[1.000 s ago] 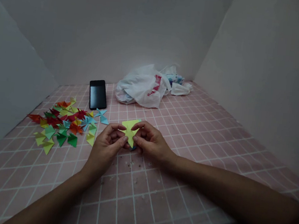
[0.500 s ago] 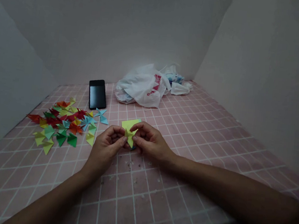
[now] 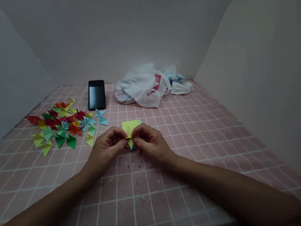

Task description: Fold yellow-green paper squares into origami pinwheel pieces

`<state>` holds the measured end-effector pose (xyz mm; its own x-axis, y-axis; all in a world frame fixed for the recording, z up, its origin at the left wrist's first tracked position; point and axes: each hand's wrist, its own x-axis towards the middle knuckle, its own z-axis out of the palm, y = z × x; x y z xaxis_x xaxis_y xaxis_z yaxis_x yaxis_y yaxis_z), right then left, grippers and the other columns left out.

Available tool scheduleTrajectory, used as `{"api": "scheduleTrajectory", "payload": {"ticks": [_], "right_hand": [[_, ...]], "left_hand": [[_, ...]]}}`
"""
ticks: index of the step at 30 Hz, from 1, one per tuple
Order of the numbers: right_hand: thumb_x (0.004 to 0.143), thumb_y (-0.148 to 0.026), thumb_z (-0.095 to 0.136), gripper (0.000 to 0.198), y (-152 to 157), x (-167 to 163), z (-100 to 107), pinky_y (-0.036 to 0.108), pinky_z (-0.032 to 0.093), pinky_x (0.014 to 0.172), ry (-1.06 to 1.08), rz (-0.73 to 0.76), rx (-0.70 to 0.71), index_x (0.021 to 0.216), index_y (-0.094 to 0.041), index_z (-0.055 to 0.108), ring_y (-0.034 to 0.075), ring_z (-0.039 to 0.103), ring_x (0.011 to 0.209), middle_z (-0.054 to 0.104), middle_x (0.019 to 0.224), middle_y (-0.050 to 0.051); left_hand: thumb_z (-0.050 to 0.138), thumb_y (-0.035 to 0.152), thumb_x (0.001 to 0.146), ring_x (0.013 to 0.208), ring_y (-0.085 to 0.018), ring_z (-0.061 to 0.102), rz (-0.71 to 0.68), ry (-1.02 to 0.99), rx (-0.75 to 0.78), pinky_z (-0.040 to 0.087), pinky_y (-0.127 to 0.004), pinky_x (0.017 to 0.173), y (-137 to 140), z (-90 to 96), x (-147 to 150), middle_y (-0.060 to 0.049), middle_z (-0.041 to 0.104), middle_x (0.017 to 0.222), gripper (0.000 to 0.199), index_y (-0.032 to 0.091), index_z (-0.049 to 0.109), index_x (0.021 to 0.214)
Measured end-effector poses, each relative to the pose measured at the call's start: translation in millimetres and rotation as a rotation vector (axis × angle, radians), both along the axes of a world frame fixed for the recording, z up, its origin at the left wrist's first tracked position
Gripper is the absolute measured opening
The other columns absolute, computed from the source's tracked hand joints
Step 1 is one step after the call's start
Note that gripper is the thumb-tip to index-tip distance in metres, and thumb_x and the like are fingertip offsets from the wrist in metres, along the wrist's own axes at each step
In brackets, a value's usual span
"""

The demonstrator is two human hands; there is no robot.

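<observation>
A small yellow origami piece (image 3: pixel 130 143) is pinched between both hands, its lower tip pointing down toward me. My left hand (image 3: pixel 108 143) grips its left side between thumb and fingers. On its right side, my right hand (image 3: pixel 151 144) closes thumb and index finger; the fingertips cover part of the folds. Just beyond lies a stack of square paper sheets (image 3: pixel 130 125), yellow on top, with bluish edges showing at the corners. Left of my hands spreads a pile of folded paper pieces (image 3: pixel 59 140) in red, orange, yellow, green and light blue.
A black smartphone (image 3: pixel 97 96) lies behind the pile. Crumpled white plastic bags (image 3: pixel 142 85) with red print sit at the back near the wall. The table has a pink cover with a white grid (image 3: pixel 205 133). Tiny scraps are scattered in front of my hands.
The upper points of the yellow origami piece, spread upward before, now look folded down or flattened between my fingertips. Both hands stay in nearly the same place; the view has shifted slightly.
</observation>
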<state>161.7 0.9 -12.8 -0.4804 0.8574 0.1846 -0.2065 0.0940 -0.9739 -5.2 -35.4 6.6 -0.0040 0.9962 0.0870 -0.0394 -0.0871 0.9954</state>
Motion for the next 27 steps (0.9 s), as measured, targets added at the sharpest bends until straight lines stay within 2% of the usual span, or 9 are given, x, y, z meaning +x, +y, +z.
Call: {"api": "scheduleTrajectory", "payload": {"ticks": [9, 22, 27], "right_hand": [[0.078, -0.014, 0.062, 0.017, -2.4, -0.2, 7.5, 0.02, 0.04, 0.048, 0.041, 0.009, -0.045, 0.088, -0.021, 0.05, 0.007, 0.051, 0.052, 0.056, 0.069, -0.006], [0.081, -0.022, 0.065, 0.014, -2.9, 0.9, 3.1, 0.02, 0.039, 0.046, -0.024, 0.028, -0.082, 0.086, -0.019, 0.052, 0.007, 0.05, 0.05, 0.06, 0.071, -0.004], [0.086, -0.025, 0.063, 0.012, -1.7, 1.9, -0.7, 0.021, 0.042, 0.047, -0.021, 0.059, -0.095, 0.083, -0.019, 0.053, 0.007, 0.051, 0.05, 0.061, 0.069, -0.002]], "left_hand": [[0.075, 0.018, 0.071, 0.065, -0.013, 0.063, 0.092, 0.07, 0.05, 0.052, -0.023, 0.063, -3.5, 4.6, 2.6, 0.002, 0.065, 0.07, 0.008, 0.019, 0.068, 0.075], [0.069, 0.012, 0.074, 0.072, -0.013, 0.061, 0.109, 0.154, 0.175, 0.05, -0.022, 0.069, -3.9, 0.8, -0.7, 0.002, 0.066, 0.075, 0.009, 0.021, 0.069, 0.072], [0.074, 0.017, 0.074, 0.067, -0.013, 0.065, 0.093, 0.099, 0.089, 0.053, -0.023, 0.065, -4.4, 3.6, 0.5, 0.003, 0.067, 0.073, 0.008, 0.02, 0.067, 0.077]]}}
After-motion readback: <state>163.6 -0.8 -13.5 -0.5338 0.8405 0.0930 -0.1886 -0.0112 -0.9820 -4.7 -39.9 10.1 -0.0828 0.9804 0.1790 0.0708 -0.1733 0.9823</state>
